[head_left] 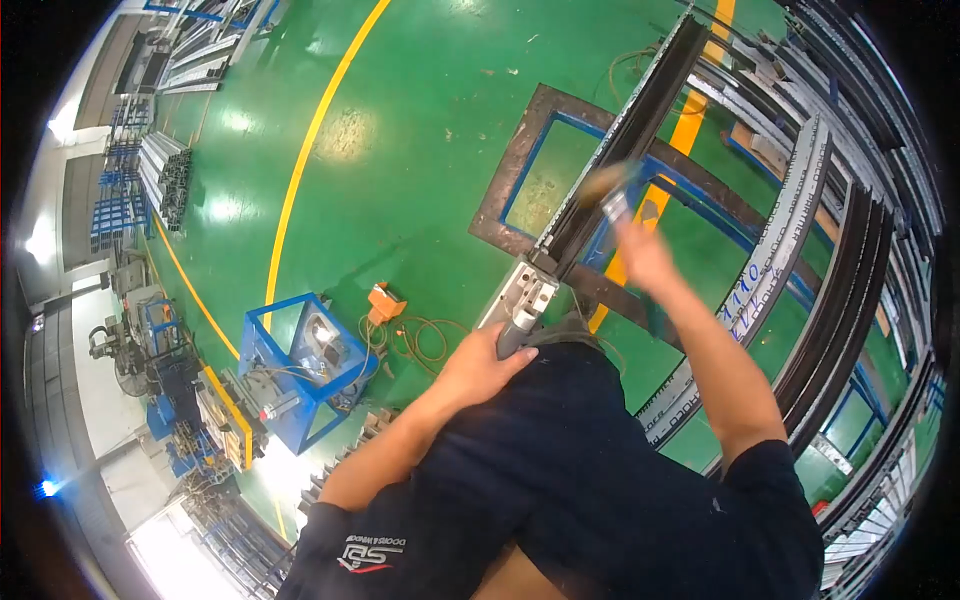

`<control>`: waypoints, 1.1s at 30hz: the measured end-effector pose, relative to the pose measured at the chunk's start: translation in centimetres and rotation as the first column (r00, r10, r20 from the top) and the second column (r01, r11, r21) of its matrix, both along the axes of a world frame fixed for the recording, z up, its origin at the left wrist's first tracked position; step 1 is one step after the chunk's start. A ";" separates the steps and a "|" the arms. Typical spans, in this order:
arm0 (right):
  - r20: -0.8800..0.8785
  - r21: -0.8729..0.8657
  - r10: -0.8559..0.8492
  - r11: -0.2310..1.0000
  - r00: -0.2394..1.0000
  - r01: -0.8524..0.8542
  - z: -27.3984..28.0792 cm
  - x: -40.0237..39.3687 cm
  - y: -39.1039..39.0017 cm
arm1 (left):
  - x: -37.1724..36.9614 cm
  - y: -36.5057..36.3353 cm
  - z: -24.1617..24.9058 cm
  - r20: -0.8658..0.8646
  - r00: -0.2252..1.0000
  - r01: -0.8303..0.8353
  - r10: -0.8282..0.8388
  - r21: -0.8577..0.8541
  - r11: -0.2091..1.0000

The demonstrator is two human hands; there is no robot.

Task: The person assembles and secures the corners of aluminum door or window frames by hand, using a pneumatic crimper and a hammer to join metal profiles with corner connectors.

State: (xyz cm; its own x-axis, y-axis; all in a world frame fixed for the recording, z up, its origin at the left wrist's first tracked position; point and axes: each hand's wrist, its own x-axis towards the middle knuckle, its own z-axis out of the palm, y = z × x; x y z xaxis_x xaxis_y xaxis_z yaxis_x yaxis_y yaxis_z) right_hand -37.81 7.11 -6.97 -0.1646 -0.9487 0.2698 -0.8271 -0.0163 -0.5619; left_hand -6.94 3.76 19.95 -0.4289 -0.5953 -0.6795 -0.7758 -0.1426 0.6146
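Aluminium frame profile, long, stiff, likely light: left hand clamps its corner end; right hand, blurred, grips a small tool.

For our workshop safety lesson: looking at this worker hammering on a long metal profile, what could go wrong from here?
1. The left hand grips the end of the long dark aluminium profile, close to where the blurred hammer in the right hand swings; a missed blow might hit fingers.
2. The orange cable coiled on the green floor could trip someone.
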 end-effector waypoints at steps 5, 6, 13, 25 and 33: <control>0.686 0.656 -0.413 0.708 0.600 -0.263 9.8 -0.6 -0.7 | 0.1 0.6 0.0 0.071 0.997 -0.002 0.003 -0.026 1.000; 0.685 0.661 -0.416 0.701 0.598 -0.270 9.3 -0.9 -1.0 | 0.3 0.9 0.1 0.061 0.998 -0.031 0.033 -0.020 0.999; 0.575 0.620 -0.080 0.693 0.814 -0.369 10.6 2.7 0.0 | 0.8 1.6 -0.1 0.134 0.991 -0.010 0.012 -0.016 1.000; 0.652 0.610 -0.246 0.731 0.717 -0.305 11.5 2.8 0.5 | 1.8 2.4 -0.4 0.077 0.995 -0.066 0.068 -0.036 0.997; 0.453 0.234 0.191 0.917 0.871 -0.323 7.8 5.8 1.6 | 1.8 2.1 0.2 0.206 0.978 -0.042 0.026 0.074 0.996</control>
